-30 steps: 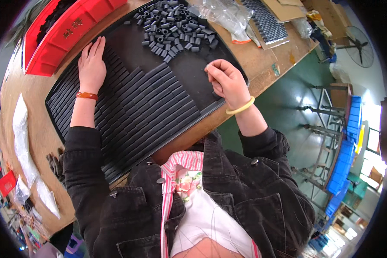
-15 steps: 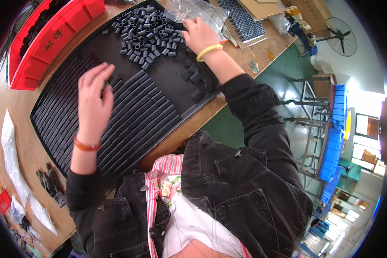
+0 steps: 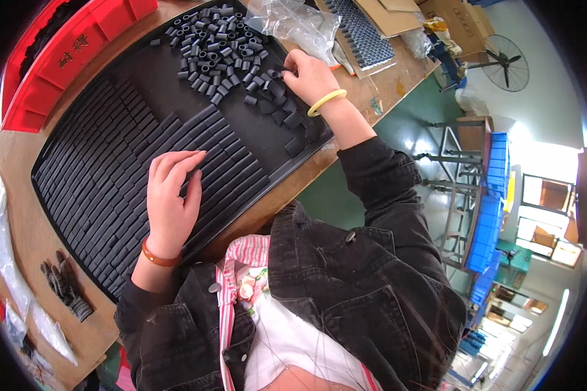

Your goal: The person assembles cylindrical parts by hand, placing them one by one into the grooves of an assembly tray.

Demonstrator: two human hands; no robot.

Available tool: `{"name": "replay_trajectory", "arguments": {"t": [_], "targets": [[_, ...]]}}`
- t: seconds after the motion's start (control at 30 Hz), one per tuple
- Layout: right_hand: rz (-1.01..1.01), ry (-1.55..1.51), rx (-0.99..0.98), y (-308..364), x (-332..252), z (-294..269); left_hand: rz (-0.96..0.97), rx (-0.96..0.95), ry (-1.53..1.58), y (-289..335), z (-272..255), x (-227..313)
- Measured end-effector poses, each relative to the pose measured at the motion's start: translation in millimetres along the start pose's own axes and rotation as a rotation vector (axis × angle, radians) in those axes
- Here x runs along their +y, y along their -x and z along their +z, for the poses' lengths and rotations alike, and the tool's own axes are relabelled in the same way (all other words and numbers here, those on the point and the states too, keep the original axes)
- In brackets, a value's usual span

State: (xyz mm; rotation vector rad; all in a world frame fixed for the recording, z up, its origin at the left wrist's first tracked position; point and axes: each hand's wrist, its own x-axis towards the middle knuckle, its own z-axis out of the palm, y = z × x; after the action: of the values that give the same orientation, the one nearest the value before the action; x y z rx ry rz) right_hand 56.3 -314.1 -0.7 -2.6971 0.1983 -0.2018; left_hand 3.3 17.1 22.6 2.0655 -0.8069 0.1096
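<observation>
A black tray [image 3: 147, 78] holds a loose heap of short black tubes [image 3: 218, 55] at its far side, and rows of black tubes [image 3: 120, 176] laid end to end fill its left and near part. Over the near rows, my left hand [image 3: 175, 195] hovers with its thumb apart from the bent fingers and nothing between them. At the heap's right edge, my right hand [image 3: 312, 79] pinches a short black tube [image 3: 280, 74]; its fingertips partly hide it. Flat dark pieces [image 3: 292, 120] lie below that hand, along the tray's right side.
Beyond the tray's left end stands a red bin [image 3: 78, 62] with dark contents. A dark glove [image 3: 65, 283] and a white plastic wrap [image 3: 10, 241] lie at the left of the wooden table. Clear plastic bags [image 3: 300, 26] and cardboard [image 3: 365, 19] sit at the far right.
My right hand has come nearer along the heap's right edge, and a few tubes there have shifted toward me. My left hand has moved right and nearer over the rows.
</observation>
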Motion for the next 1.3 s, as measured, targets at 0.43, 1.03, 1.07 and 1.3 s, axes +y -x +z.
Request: {"name": "replay_trajectory", "arguments": {"t": [0.43, 1.03, 1.07, 1.3], "targets": [[0.029, 0.162, -0.066, -8.0, 7.8, 6.6, 0.063, -0.014, -0.025, 5.3, 11.1, -12.6], [-0.169, -0.575, -0.656, 101.2, -101.9, 18.5, 0.255, -0.137, -0.216, 11.4, 12.9, -0.2], [-0.19, -0.573, -0.644, 104.1, -101.5, 21.4, 0.227, -0.099, -0.212, 10.2, 12.2, 2.4], [-0.181, -0.618, -0.68, 104.0, -102.9, 19.5, 0.283, -0.096, -0.214, 8.7, 9.3, 3.2]]}}
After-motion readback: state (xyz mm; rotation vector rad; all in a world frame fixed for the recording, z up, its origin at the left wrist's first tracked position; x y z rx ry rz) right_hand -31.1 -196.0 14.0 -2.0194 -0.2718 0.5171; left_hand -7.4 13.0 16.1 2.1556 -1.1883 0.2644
